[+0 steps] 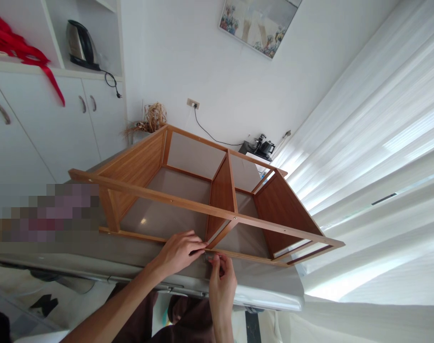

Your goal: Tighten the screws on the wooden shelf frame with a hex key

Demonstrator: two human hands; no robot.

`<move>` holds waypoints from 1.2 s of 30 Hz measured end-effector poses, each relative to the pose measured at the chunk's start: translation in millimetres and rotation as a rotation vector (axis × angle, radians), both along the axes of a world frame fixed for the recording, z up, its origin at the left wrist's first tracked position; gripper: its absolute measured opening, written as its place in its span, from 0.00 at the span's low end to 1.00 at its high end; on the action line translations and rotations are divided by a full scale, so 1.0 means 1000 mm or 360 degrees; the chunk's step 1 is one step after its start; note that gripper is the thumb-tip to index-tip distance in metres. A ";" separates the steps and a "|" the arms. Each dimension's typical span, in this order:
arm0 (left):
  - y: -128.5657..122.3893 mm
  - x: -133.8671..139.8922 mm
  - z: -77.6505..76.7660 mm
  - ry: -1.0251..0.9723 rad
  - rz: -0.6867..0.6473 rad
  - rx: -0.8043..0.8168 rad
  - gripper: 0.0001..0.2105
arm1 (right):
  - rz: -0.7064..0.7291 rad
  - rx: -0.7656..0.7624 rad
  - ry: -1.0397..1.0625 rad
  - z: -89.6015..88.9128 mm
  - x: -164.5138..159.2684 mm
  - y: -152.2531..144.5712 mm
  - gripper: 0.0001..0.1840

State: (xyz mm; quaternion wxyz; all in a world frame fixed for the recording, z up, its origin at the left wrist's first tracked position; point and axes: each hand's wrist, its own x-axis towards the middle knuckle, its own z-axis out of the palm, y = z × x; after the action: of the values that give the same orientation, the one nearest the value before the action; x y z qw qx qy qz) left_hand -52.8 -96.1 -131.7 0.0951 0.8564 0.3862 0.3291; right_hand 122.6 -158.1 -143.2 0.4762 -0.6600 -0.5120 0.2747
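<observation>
A brown wooden shelf frame [188, 206] with several upright panels lies on its side on a grey table. At the frame's lower front rail, beside the middle panel, my left hand [179, 251] is closed with thumb and fingertips against the wood. Just right of it, my right hand [223, 277] is closed in a pinch right below the same rail. Something thin and small seems to be at its fingertips, but I cannot make out what it is. Screw heads show along the upper front rail.
The grey table [274, 281] has a rounded right end. Behind the frame are dried plants [154, 118] and a black appliance [265, 147] with a cord to a wall socket. White cabinets hold a kettle [82, 45]; white curtains hang right. A blurred patch covers the table's left.
</observation>
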 end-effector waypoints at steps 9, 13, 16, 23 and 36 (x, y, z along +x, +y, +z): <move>0.000 -0.001 0.001 0.0013 -0.0001 -0.0046 0.09 | -0.0038 0.0110 -0.0162 -0.011 0.000 -0.002 0.21; 0.001 -0.001 -0.001 0.0003 0.0008 -0.0053 0.09 | -0.0035 0.0186 -0.0315 -0.019 0.001 -0.004 0.20; 0.001 -0.001 -0.001 -0.0007 -0.0008 -0.0071 0.09 | -0.0041 0.0361 -0.0513 -0.023 0.001 -0.005 0.18; 0.001 -0.001 0.002 0.0020 -0.0013 -0.0056 0.09 | 0.0056 0.0585 -0.0783 -0.024 0.002 -0.007 0.14; -0.001 -0.001 0.004 0.0026 0.0003 -0.0065 0.10 | 0.0195 0.0718 -0.1368 -0.002 -0.005 -0.007 0.12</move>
State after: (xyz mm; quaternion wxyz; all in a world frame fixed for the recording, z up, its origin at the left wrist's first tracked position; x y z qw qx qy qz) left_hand -54.0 -96.7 -127.4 0.1091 0.8566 0.3945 0.3143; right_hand 118.0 -165.6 -145.6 0.3357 -0.5625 -0.7471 -0.1129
